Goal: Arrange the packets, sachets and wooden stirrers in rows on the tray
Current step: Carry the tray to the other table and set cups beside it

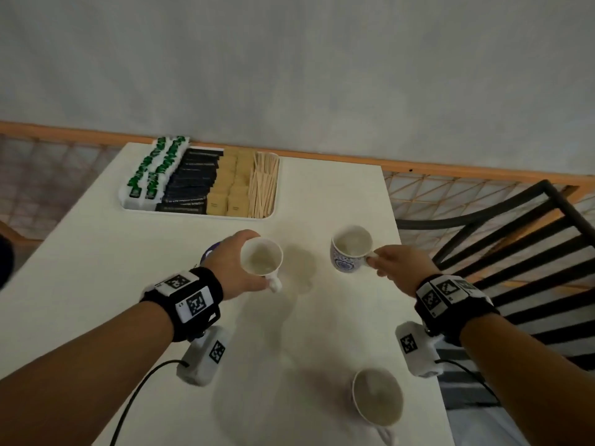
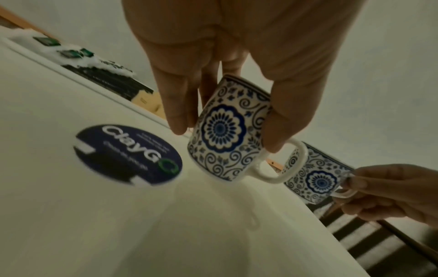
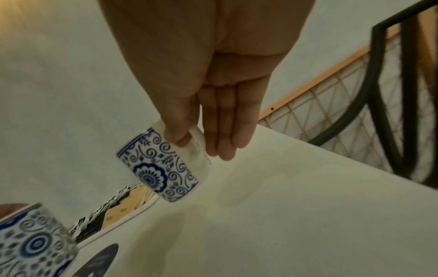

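Note:
The white tray (image 1: 199, 217) sits at the table's far left. It holds rows of green-and-white sachets (image 1: 151, 169), dark packets (image 1: 193, 181), tan packets (image 1: 228, 185) and wooden stirrers (image 1: 264, 188). Neither hand is at the tray. My left hand (image 1: 248, 268) grips a blue-patterned mug (image 2: 225, 131) from above by its rim, tilted and off the table. My right hand (image 1: 375, 259) pinches the handle of a second patterned mug (image 3: 161, 166), also lifted and tilted.
A third mug (image 1: 378, 397) stands near the table's front right edge. A round dark coaster (image 2: 128, 155) lies on the table under my left hand. A black metal chair (image 1: 515, 252) stands just past the right edge.

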Demonstrator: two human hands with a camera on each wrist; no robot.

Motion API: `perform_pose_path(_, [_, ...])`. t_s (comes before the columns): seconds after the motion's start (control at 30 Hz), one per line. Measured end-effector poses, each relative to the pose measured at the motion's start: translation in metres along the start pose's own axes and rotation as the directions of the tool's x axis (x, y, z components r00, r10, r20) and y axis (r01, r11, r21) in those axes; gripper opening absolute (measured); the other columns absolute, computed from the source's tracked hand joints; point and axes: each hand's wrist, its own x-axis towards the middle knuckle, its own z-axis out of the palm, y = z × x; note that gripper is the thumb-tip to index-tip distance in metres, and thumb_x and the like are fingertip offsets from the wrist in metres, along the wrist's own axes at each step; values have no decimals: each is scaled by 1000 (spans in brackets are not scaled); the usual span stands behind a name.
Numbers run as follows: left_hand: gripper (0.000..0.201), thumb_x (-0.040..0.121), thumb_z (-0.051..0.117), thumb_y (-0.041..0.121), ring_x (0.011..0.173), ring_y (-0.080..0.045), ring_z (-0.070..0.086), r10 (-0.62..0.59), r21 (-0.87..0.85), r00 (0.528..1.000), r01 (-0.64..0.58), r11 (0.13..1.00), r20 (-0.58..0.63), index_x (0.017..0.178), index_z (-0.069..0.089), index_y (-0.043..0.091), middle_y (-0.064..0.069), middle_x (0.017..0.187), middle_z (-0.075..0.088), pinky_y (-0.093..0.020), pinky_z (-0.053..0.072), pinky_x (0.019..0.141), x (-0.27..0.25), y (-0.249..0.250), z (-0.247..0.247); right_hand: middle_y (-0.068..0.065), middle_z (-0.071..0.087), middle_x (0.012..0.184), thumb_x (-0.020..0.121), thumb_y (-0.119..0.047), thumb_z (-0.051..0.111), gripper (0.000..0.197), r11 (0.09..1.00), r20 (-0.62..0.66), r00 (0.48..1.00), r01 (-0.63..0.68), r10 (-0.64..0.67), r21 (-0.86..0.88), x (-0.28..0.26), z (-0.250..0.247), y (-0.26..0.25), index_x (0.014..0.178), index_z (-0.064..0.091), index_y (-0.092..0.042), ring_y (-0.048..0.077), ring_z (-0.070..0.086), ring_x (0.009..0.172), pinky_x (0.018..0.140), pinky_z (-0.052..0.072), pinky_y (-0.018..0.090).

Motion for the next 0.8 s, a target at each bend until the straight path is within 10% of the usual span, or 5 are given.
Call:
perform_pose_path(0.27, [81,51,92,26,99,-14,56,87,-88,982,-103,991,-170,119,48,31,5,114,54,-34,50,81,65,-31,-65,1,70,78,92,-41,54,23,997,-112,994,-7,15,70,128,29,-66,89,64,-21,15,67,77,57,41,23])
perform_pose_path(0.8, [72,52,91,18,93,5,55,224,-145,949,-259,955,-222,108,49,39,15,107,57,-9,47,71,191,-48,-97,6,70,90,92,-43,50,31,997,-194,980,-39,51,65,308,60,-89,100,66,-17,24,63,88,71,40,28])
